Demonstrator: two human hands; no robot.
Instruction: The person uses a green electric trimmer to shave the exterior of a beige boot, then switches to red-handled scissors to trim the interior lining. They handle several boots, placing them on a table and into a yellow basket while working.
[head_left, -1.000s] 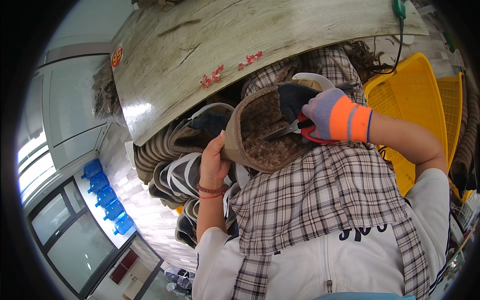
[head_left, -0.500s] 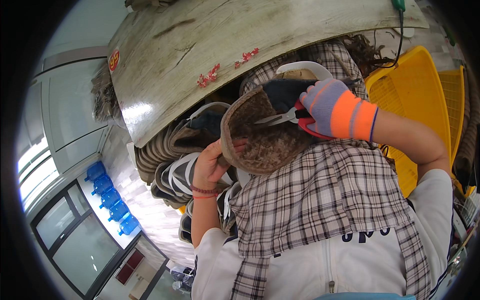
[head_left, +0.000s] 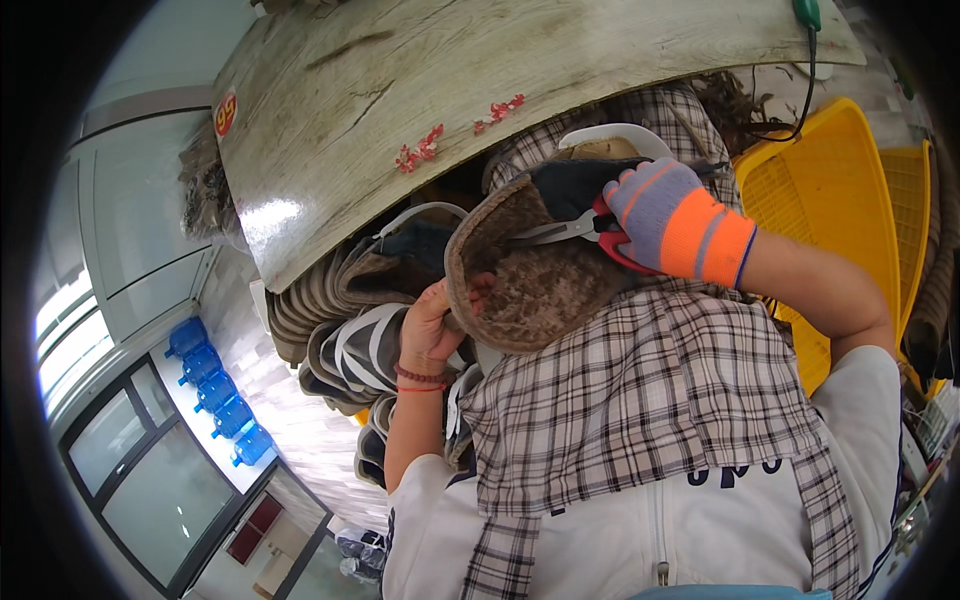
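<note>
A fur-lined boot [head_left: 545, 305] lies on my lap with its wide brown, fleecy opening facing me. At the opening's left edge, my bare left hand [head_left: 435, 318] grips the rim, fingers inside on the fleece and thumb outside. My right hand [head_left: 660, 215], in a grey and orange knit glove, is closed round the red handles of a pair of scissors [head_left: 560, 233]. The blades point left into the opening, over the lining. Dark cloth shows at the boot's upper side, and a white curved edge [head_left: 625, 137] shows beyond it.
A worn wooden table [head_left: 350, 130] stands ahead. More boots [head_left: 350, 345] are stacked at the left below it. Yellow plastic baskets [head_left: 825, 190] stand at the right, near dark scraps [head_left: 735, 100]. A green-ended cord [head_left: 808, 60] hangs over the table's right end.
The scissor blades are closer together than before. Both hands and the boot are almost in the same place; the whole view has shifted slightly.
</note>
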